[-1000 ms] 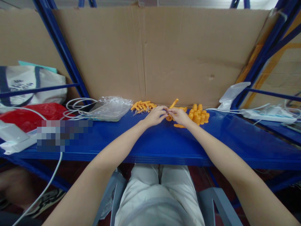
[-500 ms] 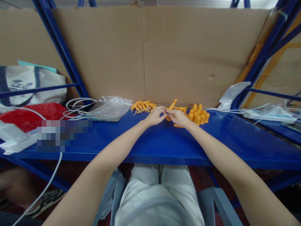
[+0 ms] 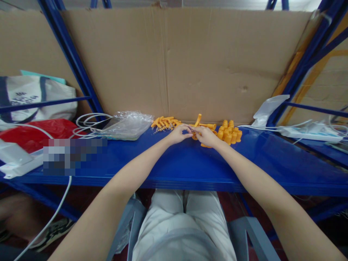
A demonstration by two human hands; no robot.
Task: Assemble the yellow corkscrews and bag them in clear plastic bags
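Stem of the orange piece (image 3: 199, 119) rises right of frame center from the pinch of the right hand (image 3: 206, 135); the left hand (image 3: 178, 135) curls beside it (its grip I can't tell). I judge it light, stiff, smooth: 2 fingertips mid-stem suffice.

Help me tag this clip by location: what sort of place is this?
Probably a workstation in a workshop or storeroom: a blue rack shelf serves as the bench, a cardboard panel stands behind it, and small orange cylindrical pieces stand clustered beside the right hand.
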